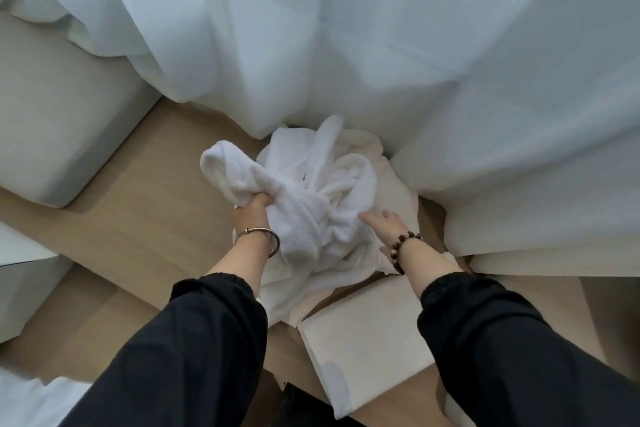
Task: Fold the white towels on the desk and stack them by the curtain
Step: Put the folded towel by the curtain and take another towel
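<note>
L hand [252, 213]: fingers curled tight round a bunched towel [239, 172], grip from below, knuckles up. The gripped end sticks up and to the left as a thick roll; the rest trails down-right into the heap [341, 184]. Thin metal bangle [265, 236] on that wrist.

R hand [384, 224]: fingers straight and spread, holding nothing. Index points left at the heap's near-right side. Tip looks to be against the cloth, but can't tell for sure. Dark bead bracelet [405, 248] on the wrist.

Heap: white towels, crumpled and unfolded, lying mid-frame on the wood desk [149, 191], its far edge right up against the hem of the curtain [311, 45]. How many towels are in it: can't tell, the folds run into each other.

Curtain: sheer, white, fills the upper half and hangs down to desk level behind the heap and to the right.

Near side, just right of centre: flat cream slab [367, 336], squared edges, lying on the desk, partly under the heap's lower fringe. Can't tell if it is cloth or a pad.

Far left: pale padded block [55, 121], rounded corner.

Both forearms in black sleeves [194, 340], elastic cuffs.
</note>
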### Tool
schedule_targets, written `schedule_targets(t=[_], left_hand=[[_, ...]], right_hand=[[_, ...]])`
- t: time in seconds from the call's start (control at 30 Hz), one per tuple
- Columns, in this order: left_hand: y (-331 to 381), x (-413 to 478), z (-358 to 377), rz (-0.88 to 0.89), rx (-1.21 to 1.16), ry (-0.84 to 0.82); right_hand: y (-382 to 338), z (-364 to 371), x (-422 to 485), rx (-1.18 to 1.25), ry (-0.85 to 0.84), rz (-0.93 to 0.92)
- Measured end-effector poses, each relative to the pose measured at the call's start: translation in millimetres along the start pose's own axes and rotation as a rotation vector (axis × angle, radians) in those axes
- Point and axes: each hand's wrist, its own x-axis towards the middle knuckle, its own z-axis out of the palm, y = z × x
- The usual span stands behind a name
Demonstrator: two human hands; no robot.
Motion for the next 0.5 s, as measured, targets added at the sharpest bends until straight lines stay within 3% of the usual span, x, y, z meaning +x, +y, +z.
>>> schedule_targets(t=[0.17,0.2,0.3,0.37,0.5], left_hand=[[-7.3,6.2,2.5,-0.011,0.008,-0.016],[-8.5,7.3,3.6,0.028,0.025,-0.008],[-2.8,10.5,5.9,0.186,0.057,0.059],[2.9,9.3,6.3,0.331,0.251,0.125],[6.3,-6.2,16.3,0.604,0.408,0.141]], right_hand=[[0.0,29.2,16.8,-0.192,0.040,-0.061],[-4.6,29.7,16.3,-0.115,0.063,-0.058],[-20.1,10.4,8.2,0.412,0.097,-0.019],[-33.1,-12.0,-2.6,0.673,0.102,-0.038],[-62.6,-44.2,-35.6,0.792,0.130,-0.165]])
